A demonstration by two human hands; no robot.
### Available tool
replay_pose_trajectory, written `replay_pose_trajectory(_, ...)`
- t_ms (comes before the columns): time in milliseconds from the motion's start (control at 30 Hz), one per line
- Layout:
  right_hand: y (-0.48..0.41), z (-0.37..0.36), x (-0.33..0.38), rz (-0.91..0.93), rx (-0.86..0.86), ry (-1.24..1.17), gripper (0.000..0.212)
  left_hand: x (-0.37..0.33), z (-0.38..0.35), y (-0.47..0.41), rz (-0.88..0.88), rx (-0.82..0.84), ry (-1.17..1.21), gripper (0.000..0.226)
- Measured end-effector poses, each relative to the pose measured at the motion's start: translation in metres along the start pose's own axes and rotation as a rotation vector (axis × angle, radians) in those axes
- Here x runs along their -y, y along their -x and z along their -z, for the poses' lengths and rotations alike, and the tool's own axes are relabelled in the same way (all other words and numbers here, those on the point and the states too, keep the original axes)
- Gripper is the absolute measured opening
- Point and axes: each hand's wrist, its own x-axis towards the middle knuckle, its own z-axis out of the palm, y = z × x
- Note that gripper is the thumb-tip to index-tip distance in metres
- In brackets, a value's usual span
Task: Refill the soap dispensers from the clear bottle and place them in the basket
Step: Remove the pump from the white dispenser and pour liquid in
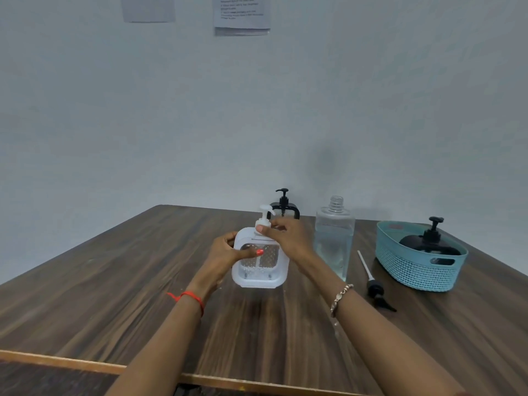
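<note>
Two bare forearms reach from the near edge of the wooden table [114, 295] toward a white soap dispenser [258, 264] standing at its middle. Progress looks to be about a third to halfway: one black dispenser [430, 244] already sits inside the teal basket [411, 270] at the right, while another black-pumped dispenser [284, 208] waits at the back, just behind the white one, and whether it has been filled I cannot tell. Beside the right forearm stands the clear bottle [334, 238], uncapped and holding liquid, and its loose black pump [374, 284] lies on the table between bottle and basket. As for the grip, the left hand [225, 252] is wrapped around the white dispenser's side, thumb pressed on its front, steadying it. With fingers pinched on the collar of the white pump head [264, 217], the right hand [283, 237] is probably twisting it; whether on or off I cannot say.
</note>
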Motion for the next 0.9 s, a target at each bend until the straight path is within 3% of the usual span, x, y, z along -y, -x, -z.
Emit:
replay_pose_trajectory(100,-0.002,0.013,0.002,-0.019,0.209,-0.045,0.027,-0.001,0.002,0.000,0.012,0.013,0.011,0.044)
replay_pose_trajectory(200,-0.006,0.021,0.005,-0.058,0.249,-0.130,0.040,-0.002,0.002,-0.001,0.020,-0.001,0.028,0.039)
replay_pose_trajectory(367,-0.005,0.009,0.012,0.028,0.092,0.106,0.045,-0.004,-0.001,-0.003,0.019,-0.010,0.054,0.048)
replay_pose_trajectory(500,-0.005,0.007,0.012,0.000,0.013,-0.022,0.042,-0.005,-0.004,-0.002,0.040,-0.016,0.069,0.049)
replay_pose_trajectory(667,-0.007,0.010,0.012,-0.084,0.079,-0.213,0.042,-0.006,-0.001,-0.002,0.050,-0.025,0.100,0.048)
replay_pose_trajectory(900,-0.004,0.001,0.015,0.005,-0.061,0.006,0.040,-0.009,-0.006,-0.001,0.023,-0.025,0.068,0.034)
